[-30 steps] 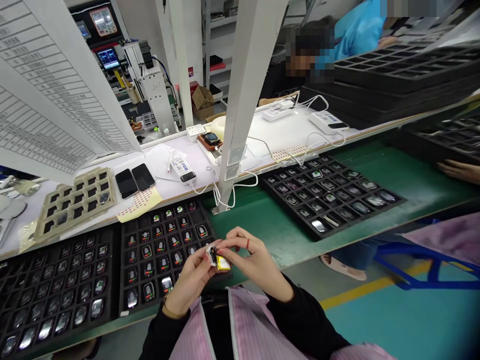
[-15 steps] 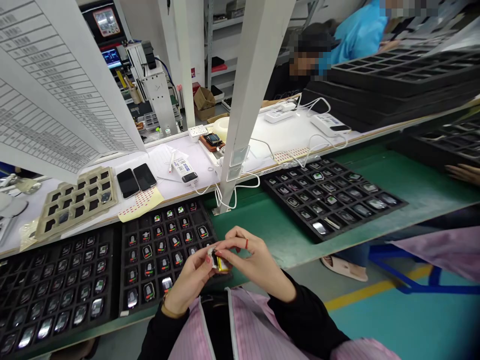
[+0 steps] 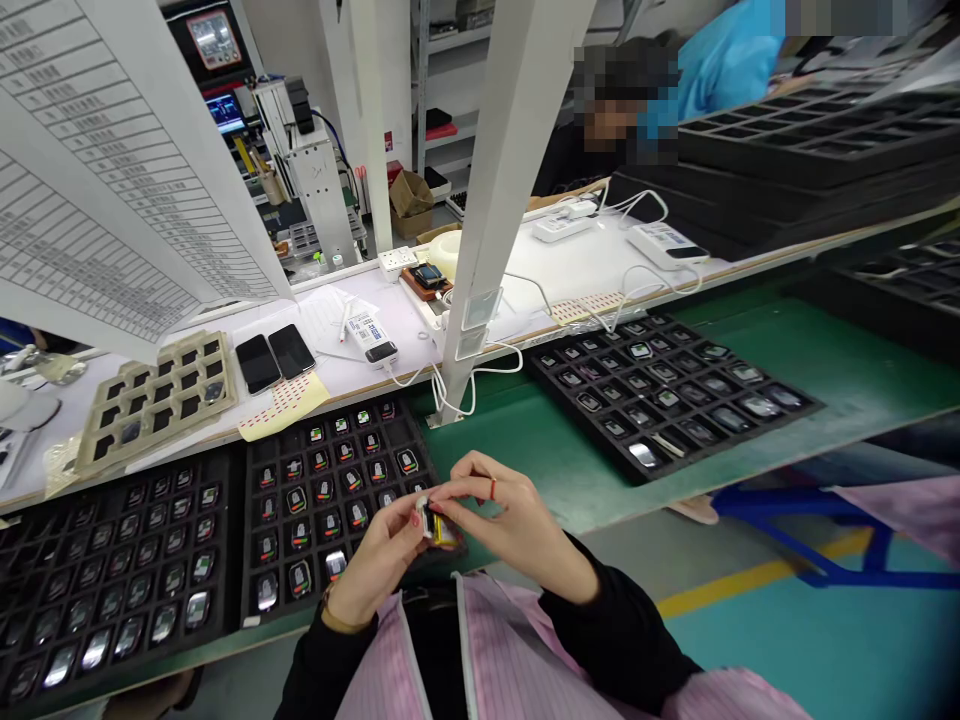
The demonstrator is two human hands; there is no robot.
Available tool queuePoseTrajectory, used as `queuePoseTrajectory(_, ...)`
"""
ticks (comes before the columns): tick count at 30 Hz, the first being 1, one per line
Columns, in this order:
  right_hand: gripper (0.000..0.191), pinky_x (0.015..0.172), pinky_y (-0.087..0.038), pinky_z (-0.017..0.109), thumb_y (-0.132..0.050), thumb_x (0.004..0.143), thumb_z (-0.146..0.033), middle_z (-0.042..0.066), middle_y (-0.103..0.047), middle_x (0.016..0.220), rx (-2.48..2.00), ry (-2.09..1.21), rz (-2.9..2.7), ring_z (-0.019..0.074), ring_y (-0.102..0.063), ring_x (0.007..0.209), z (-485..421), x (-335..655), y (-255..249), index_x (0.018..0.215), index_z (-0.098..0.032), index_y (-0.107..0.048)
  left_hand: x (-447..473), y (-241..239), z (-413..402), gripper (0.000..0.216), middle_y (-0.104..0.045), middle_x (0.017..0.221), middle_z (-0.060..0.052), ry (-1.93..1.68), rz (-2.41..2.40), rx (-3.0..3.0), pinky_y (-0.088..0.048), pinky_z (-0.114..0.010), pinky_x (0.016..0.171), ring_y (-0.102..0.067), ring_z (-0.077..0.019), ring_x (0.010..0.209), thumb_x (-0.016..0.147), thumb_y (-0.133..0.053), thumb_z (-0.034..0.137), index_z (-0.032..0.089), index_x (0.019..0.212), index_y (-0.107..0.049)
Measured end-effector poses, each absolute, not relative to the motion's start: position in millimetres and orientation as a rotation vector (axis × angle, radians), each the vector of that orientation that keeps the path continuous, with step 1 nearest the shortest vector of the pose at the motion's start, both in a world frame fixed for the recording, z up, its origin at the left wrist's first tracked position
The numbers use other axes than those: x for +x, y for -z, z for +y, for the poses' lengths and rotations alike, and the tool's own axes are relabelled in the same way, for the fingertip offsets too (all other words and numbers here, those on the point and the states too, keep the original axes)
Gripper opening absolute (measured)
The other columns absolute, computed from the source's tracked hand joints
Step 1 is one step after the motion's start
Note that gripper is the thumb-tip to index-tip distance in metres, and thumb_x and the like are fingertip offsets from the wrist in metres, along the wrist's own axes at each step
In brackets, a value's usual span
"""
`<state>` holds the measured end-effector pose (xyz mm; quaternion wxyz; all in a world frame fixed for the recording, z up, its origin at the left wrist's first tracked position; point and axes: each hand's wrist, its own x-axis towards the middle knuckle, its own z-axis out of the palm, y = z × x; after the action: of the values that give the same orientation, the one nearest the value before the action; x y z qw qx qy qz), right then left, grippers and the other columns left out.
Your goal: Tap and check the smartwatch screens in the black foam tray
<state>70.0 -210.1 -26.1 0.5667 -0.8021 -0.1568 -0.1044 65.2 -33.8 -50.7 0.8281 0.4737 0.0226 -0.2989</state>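
My left hand [image 3: 376,562] is closed around the near side of a small watch-like electronic unit [image 3: 441,530], which has black, silver and yellow parts. From the right, my right hand [image 3: 501,512] pinches at the unit's upper edge with thumb and forefinger; its fingers hide part of it. Both hands meet in front of my body, over the near edge of a black foam tray [image 3: 281,520]. Rounded watch-like units with dark faces and green and orange marks fill many of that tray's pockets.
More black trays [image 3: 142,590] lie at the left and on the green bench [image 3: 555,480] at the right. A white post [image 3: 491,200] rises ahead. On the white shelf are two phones [image 3: 274,358], a beige tray [image 3: 161,400] and white cables. A blue stool [image 3: 795,530] stands at right.
The view has shifted slightly. My hands stay on the unit in nearly the same pose. At the far right, a co-worker's hand has left view, and the pink garment and slippered foot have moved right.
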Motion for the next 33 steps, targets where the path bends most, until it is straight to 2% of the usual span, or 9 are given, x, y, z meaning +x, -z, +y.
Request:
queuePoseTrajectory(6, 0.008, 0.061, -0.044, 0.025, -0.069, 0.085, -0.026, 0.001, -0.056, 0.077, -1.875, 0.132, -0.282, 0.0131, -0.053, 0.068, -210.3, 69.9, 22.5, 0.081, -0.024, -0.076, 63.2, 54.9, -32.4, 0.046, -0.069, 0.113, -0.01, 0.647, 0.035, 1.026, -0.05, -0.029, 0.085, -0.064, -0.0194, 0.097, 0.078, -0.073, 0.044, 0.022, 0.118, -0.068)
queuePoseTrajectory(11, 0.013, 0.061, -0.043, 0.026, -0.071, 0.082, -0.032, 0.001, -0.057, 0.077, -1.817, -0.014, -0.193, 0.0133, -0.052, 0.068, -210.9, 70.2, 23.3, 0.076, -0.02, -0.07, 63.3, 52.5, -33.2, 0.046, -0.071, 0.108, -0.009, 0.65, 0.045, 1.006, -0.05, -0.029, 0.082, -0.064, -0.0179, 0.091, 0.073, -0.076, 0.045, 0.022, 0.112, -0.071)
queuePoseTrajectory(16, 0.024, 0.063, -0.044, 0.026, -0.073, 0.079, -0.041, 0.002, -0.058, 0.082, -1.722, -0.225, -0.205, 0.0127, -0.051, 0.069, -218.5, 75.2, 26.5, 0.091, -0.019, -0.072, 63.5, 49.7, -33.9, 0.044, -0.071, 0.104, -0.008, 0.687, 0.022, 1.009, -0.049, -0.028, 0.082, -0.064, -0.0164, 0.087, 0.071, -0.078, 0.046, 0.02, 0.107, -0.072)
queuePoseTrajectory(20, 0.03, 0.058, -0.04, 0.025, -0.074, 0.077, -0.047, 0.001, -0.054, 0.082, -1.605, -0.42, -0.263, 0.0103, -0.048, 0.065, -225.4, 81.5, 34.0, 0.09, -0.02, -0.076, 60.1, 49.5, -33.1, 0.045, -0.07, 0.095, -0.008, 0.719, 0.051, 1.012, -0.05, -0.029, 0.078, -0.064, -0.0165, 0.081, 0.068, -0.08, 0.045, 0.017, 0.103, -0.072)
queuePoseTrajectory(24, 0.032, 0.056, -0.037, 0.023, -0.077, 0.074, -0.047, 0.0, -0.053, 0.082, -1.504, -0.508, -0.259, 0.0092, -0.046, 0.064, -227.7, 83.5, 41.4, 0.088, -0.018, -0.076, 54.9, 52.4, -31.7, 0.045, -0.07, 0.091, -0.007, 0.734, 0.079, 1.023, -0.049, -0.028, 0.076, -0.063, -0.0163, 0.081, 0.068, -0.081, 0.043, 0.017, 0.104, -0.072)
queuePoseTrajectory(30, 0.032, 0.055, -0.036, 0.023, -0.078, 0.073, -0.047, -0.001, -0.049, 0.077, -1.552, -0.538, -0.298, 0.0092, -0.044, 0.064, -231.3, 82.8, 40.9, 0.09, -0.019, -0.078, 51.4, 52.9, -34.3, 0.046, -0.071, 0.097, -0.009, 0.745, 0.072, 1.009, -0.049, -0.027, 0.076, -0.065, -0.0166, 0.081, 0.069, -0.08, 0.044, 0.018, 0.106, -0.072)
queuePoseTrajectory(33, 0.031, 0.055, -0.038, 0.022, -0.081, 0.07, -0.045, -0.002, -0.05, 0.074, -1.491, -0.591, -0.3, 0.0081, -0.046, 0.061, -234.1, 82.1, 44.1, 0.086, -0.018, -0.078, 51.1, 48.7, -36.4, 0.047, -0.071, 0.096, -0.011, 0.795, -0.002, 1.007, -0.049, -0.028, 0.076, -0.066, -0.018, 0.081, 0.071, -0.078, 0.045, 0.016, 0.108, -0.071)
